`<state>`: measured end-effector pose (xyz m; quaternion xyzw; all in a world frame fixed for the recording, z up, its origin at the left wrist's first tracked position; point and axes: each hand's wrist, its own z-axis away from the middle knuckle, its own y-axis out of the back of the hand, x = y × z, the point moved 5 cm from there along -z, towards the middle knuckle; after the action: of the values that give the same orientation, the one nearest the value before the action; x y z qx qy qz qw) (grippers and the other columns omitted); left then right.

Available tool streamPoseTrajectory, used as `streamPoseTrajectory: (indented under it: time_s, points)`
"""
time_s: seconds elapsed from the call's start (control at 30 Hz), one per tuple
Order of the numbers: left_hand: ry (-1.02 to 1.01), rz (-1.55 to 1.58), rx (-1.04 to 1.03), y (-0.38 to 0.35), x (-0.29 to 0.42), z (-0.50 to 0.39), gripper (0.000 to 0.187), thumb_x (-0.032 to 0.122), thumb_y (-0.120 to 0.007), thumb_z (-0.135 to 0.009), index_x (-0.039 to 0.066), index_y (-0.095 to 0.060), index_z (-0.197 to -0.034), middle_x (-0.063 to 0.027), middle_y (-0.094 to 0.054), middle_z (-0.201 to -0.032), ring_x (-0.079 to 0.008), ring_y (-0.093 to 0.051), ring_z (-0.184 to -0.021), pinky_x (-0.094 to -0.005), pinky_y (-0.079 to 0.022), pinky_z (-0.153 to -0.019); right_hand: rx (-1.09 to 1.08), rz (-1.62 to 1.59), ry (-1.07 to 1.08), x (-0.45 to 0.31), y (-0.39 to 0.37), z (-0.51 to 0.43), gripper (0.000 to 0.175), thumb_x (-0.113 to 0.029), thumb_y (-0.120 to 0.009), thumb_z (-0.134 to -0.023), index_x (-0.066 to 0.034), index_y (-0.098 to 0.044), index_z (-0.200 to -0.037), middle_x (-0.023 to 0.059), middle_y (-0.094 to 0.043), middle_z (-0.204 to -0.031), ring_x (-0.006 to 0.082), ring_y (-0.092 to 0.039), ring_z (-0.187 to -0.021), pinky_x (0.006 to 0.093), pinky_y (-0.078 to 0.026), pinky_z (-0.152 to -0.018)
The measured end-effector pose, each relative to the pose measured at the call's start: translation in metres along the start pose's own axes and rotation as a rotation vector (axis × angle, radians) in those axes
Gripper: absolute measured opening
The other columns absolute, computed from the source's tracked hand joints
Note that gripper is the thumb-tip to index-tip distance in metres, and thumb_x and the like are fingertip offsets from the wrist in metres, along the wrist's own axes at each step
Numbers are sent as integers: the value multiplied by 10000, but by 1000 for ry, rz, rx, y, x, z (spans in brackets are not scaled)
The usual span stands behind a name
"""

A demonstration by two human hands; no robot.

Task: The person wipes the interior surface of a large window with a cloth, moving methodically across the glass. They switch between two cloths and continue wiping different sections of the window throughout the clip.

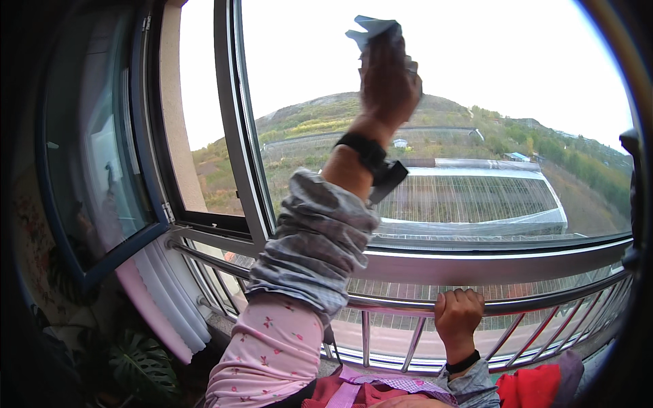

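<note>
My left hand [386, 84] is raised high at the upper middle, over the large window pane [490, 61]. A blue-grey cloth [377, 28] is held in it and sticks out past the blurred fingers. The left wrist bears a black band with a dark flat piece attached, and the grey sleeve is bunched up over a pink patterned one. Lower right of it, my right hand [460, 313] grips the shiny metal rail [530, 304] below the window, its fingers curled over the top. A black band is around the right wrist.
A casement sash [97, 153] stands swung open at the left, beside the window frame's upright [237, 112]. Below it hang white and pink curtains [158, 290]. A large-leaved plant [143, 364] is at the lower left. Red fabric [530, 385] lies at the lower right, near the railing bars.
</note>
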<state>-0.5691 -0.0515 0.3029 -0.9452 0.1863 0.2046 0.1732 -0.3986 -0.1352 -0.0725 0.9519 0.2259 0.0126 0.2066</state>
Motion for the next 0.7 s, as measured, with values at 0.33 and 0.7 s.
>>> streamPoseTrajectory:
  time_s: [0.33,0.7]
  points:
    - [-353,332,-97,-43,133,-14,474,242,-712,-895,159,-642,-1356,-62,-619,-1397,-265,-532,-1363,-471,-349,-1195,11,-10,32,1,1,4,241,-260,-626,-893,-94,-649,-720,88,-599,-708,303,-576,-715,456,-431,-782]
    - [-66,75,48,23,-79,-75,613,238,-678,-880,73,-516,-1447,-170,-631,-1304,-364,-592,-1223,-498,-465,-1028,-7,-6,32,-1,1,3,245,-265,-610,-889,-93,-654,-720,92,-587,-694,311,-565,-712,458,-424,-783]
